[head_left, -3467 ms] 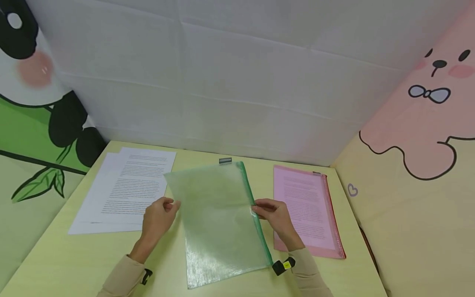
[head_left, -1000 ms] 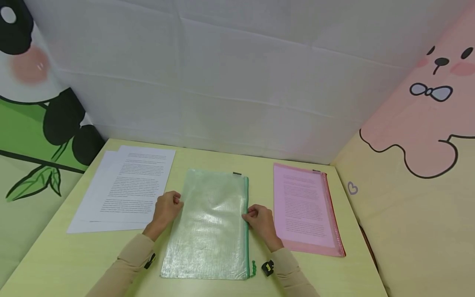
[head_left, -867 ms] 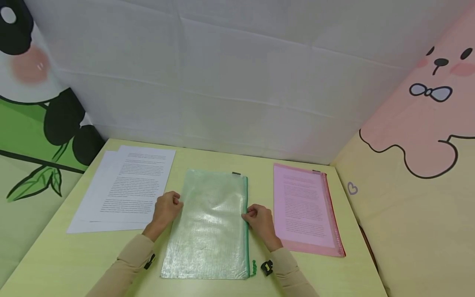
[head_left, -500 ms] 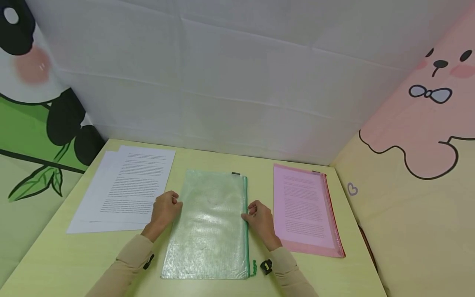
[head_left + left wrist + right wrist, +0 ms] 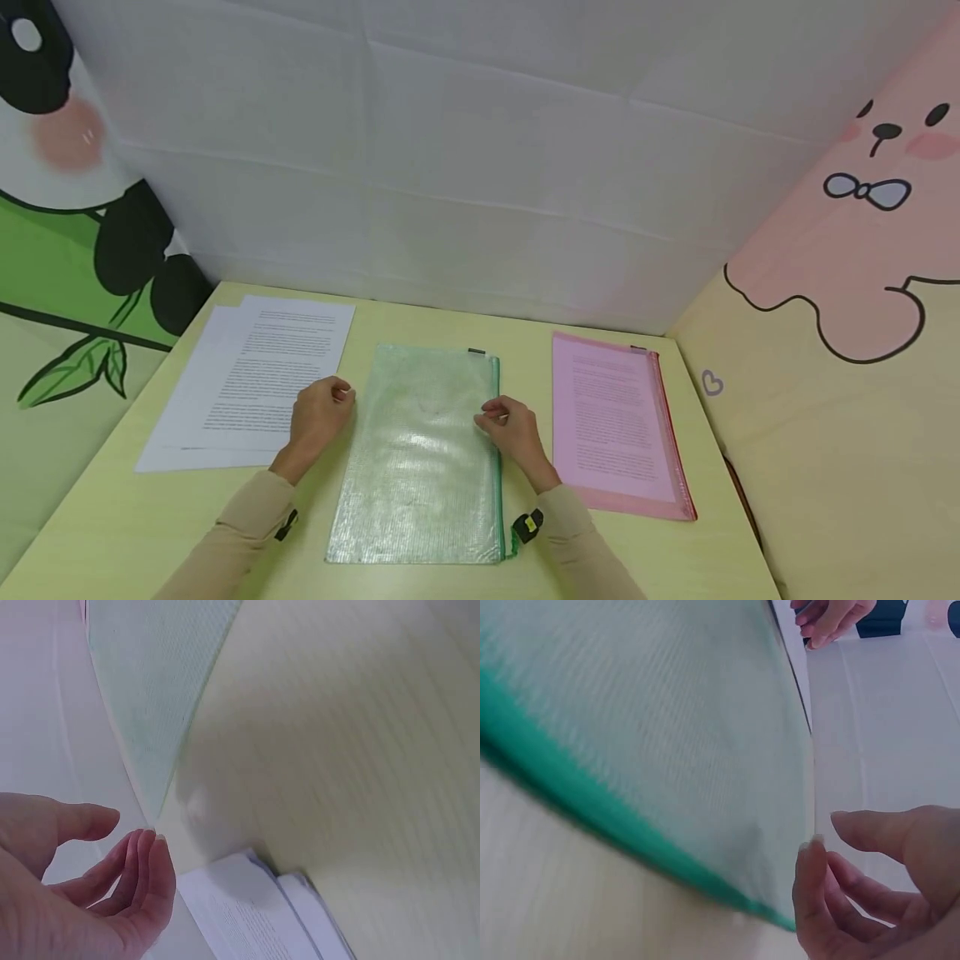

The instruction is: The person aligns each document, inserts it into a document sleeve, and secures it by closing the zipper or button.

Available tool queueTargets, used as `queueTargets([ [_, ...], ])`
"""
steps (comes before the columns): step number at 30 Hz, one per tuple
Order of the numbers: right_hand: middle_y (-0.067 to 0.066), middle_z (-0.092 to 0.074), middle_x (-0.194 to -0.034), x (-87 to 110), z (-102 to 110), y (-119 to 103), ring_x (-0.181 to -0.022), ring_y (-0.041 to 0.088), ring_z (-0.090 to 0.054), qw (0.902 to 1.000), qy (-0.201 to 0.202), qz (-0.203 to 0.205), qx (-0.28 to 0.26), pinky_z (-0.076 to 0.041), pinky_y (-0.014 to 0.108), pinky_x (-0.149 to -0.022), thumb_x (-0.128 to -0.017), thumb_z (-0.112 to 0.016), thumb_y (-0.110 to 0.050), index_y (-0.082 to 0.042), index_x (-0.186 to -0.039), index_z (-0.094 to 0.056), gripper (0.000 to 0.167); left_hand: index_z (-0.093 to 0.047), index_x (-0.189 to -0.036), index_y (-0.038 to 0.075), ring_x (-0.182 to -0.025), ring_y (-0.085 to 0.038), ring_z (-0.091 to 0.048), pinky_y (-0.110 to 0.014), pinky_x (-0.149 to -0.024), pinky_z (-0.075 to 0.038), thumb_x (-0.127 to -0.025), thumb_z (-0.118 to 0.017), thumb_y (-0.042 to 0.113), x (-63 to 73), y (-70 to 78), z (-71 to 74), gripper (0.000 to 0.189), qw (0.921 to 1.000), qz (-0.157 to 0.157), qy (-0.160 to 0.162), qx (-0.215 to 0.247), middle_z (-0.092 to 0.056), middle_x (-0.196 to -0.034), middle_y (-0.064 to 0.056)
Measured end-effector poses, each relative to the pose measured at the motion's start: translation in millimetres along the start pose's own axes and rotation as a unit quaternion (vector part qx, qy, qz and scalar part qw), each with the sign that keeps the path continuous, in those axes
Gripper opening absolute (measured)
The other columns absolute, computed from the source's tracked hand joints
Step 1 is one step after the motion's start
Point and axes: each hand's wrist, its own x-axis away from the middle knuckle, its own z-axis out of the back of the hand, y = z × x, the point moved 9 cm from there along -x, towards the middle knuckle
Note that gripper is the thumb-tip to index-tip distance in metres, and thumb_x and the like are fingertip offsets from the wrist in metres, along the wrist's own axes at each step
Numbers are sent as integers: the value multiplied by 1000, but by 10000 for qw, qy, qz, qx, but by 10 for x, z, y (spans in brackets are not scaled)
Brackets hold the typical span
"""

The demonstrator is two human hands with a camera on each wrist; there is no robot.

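Green pouch (image 5: 416,479) lies flat on the pale yellow table (image 5: 90,521), at the middle of the scene between your hands. Starting from the left, two overlapping white sheets (image 5: 273,367) rest on the table, lines of print on the upper one. Your left hand (image 5: 318,417) hangs over their right border, near the pouch's left edge but apart from it; its fingers are bunched together and loosely bent, the thumb standing off them, with nothing between.

No print shows through the ribbed, shiny pouch, so it should be light and floppy, tough rather than fragile, and a little slippery. Lifted by one corner it would probably sag. Its darker green zip edge (image 5: 498,483) on the right looks like the stiffest part and should give you the surest pinch; support the soft left side with your other hand. A dark tab (image 5: 476,351) sits at the far right corner, a green cord (image 5: 514,546) at the near right.

Your right hand (image 5: 512,427) hovers over that zip edge, fingers curved close together, thumb apart, gripping nothing; you cannot confirm contact from these views. Farther right, well clear of the green one, a pink pouch (image 5: 637,506) lies flat with a printed page (image 5: 618,425) showing through.
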Motion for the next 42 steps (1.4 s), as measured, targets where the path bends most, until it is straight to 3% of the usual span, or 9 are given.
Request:
queueTargets([
  [11,18,-71,-101,-137,-243,-186,-86,32,-72,9958,-370,-289,-782,-61,35,-71,-95,-73,-9,10,-115,-67,28,-73,-101,-9,-80,-35,-69,-39,-66,-52,-94,-62,9,-52,-151,285,22,9992,163,353,-52,-73,-90,-21],
  [21,20,-71,-104,-270,-496,-325,-90,35,-73,9921,-545,-353,-1075,-62,44,-77,-96,-72,-7,12,-119,-65,31,-73,-99,-10,-76,-36,-68,-34,-60,-47,-93,-63,9,-73,-295,523,22,9977,315,591,-112,-73,-87,-22],
  [30,15,-72,-103,-354,-774,-403,-87,27,-74,9898,-744,-577,-1068,-61,36,-76,-96,-73,-10,9,-121,-65,33,-73,-100,-9,-78,-37,-66,-37,-63,-43,-94,-63,12,-58,-540,708,24,9945,542,823,-348,-72,-86,-20],
  [38,15,-72,-103,-371,-954,-468,-92,34,-74,9836,-877,-745,-1392,-61,41,-81,-96,-73,-12,10,-122,-64,35,-71,-103,-10,-81,-39,-67,-37,-63,-43,-96,-62,13,-37,-699,805,26,9937,744,764,-357,-71,-90,-24],
  [42,13,-72,-102,-384,-1028,-535,-91,30,-74,9834,-948,-697,-1380,-61,36,-80,-97,-73,-14,9,-123,-64,36,-71,-103,-11,-82,-40,-66,-38,-62,-43,-96,-61,13,-33,-758,872,27,9928,783,815,-388,-71,-90,-24],
])
